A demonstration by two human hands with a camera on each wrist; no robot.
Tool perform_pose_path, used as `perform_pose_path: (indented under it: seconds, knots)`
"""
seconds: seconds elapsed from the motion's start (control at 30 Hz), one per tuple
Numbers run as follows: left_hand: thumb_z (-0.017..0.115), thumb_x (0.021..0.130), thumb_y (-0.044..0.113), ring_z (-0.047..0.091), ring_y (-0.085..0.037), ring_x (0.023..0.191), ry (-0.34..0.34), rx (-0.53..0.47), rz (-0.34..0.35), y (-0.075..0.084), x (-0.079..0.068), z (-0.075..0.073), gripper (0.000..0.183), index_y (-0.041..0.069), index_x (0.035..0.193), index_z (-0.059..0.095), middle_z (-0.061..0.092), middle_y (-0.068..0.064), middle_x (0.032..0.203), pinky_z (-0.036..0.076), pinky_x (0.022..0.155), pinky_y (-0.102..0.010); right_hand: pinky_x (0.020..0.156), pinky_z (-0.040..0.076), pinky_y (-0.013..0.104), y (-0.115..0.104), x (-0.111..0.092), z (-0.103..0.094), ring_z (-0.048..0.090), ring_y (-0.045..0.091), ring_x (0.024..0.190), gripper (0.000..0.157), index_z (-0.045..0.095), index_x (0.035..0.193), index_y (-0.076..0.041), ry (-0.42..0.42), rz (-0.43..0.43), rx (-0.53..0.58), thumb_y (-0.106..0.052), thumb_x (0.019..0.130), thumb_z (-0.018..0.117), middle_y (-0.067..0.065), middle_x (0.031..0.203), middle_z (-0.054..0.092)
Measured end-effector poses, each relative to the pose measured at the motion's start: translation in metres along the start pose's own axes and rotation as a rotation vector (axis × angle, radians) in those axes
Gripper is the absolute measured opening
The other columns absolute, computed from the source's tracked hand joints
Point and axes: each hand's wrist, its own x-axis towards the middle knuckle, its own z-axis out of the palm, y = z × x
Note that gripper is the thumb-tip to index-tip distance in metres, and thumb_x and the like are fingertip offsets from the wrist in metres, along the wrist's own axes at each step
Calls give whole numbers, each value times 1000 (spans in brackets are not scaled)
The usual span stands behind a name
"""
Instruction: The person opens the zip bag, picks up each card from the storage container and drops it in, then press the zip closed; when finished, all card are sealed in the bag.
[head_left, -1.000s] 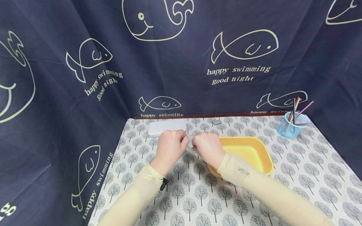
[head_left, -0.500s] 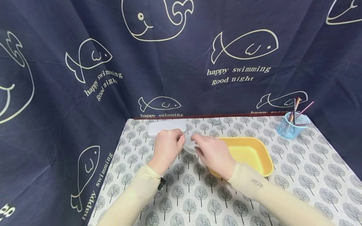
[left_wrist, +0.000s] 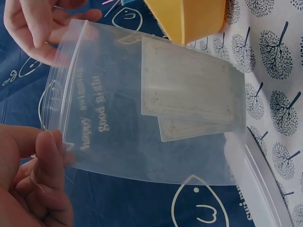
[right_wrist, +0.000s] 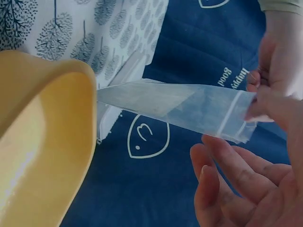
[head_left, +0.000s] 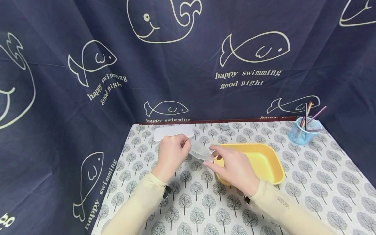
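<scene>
A clear zip bag is held up over the tree-print cloth. Inside it, pale cards with thin printed borders overlap one another, as the left wrist view shows. My left hand pinches one corner of the bag at the zip end between thumb and fingers. At the opposite corner of that end is my right hand, its thumb and fingers spread apart. In the right wrist view, its fingertips come right up to the bag's edge.
A yellow plastic bin sits just right of the bag, partly behind my right forearm. Behind my left hand lies a white flat case. A small grey piece lies at the back, and a blue mesh cup with pencils stands back right.
My right hand has loosened from a closed grip near the left hand, spread its fingers and shifted right. More of the bag now shows between the hands. The left hand keeps its pinch.
</scene>
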Motion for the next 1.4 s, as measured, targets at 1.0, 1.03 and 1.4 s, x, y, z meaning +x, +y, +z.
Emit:
perform_pose_path:
  seconds: [1.0, 1.03, 1.4]
  knots:
    - [78, 95, 28, 64, -6, 49, -91, -404, -255, -19, -23, -16, 19, 19, 79, 77, 68, 15, 63, 52, 47, -29, 72, 58, 34, 8, 34, -4, 70, 9, 82, 7, 80, 97, -17, -129, 72, 154, -23, 93, 81, -6, 94, 77]
    - [79, 94, 30, 65, -7, 50, -99, -420, -259, -19, -24, -15, 19, 20, 79, 77, 68, 14, 64, 53, 48, -29, 75, 58, 36, 9, 34, -5, 70, 10, 84, 7, 80, 97, -18, -145, 85, 174, -23, 93, 80, -7, 95, 77]
    - [90, 82, 18, 66, -8, 62, -107, -421, -263, -20, -36, -13, 15, 19, 80, 74, 69, 14, 71, 58, 59, -26, 80, 57, 35, 20, 39, -7, 66, 12, 92, 6, 79, 100, -17, -247, 90, 360, -18, 95, 78, -10, 98, 74]
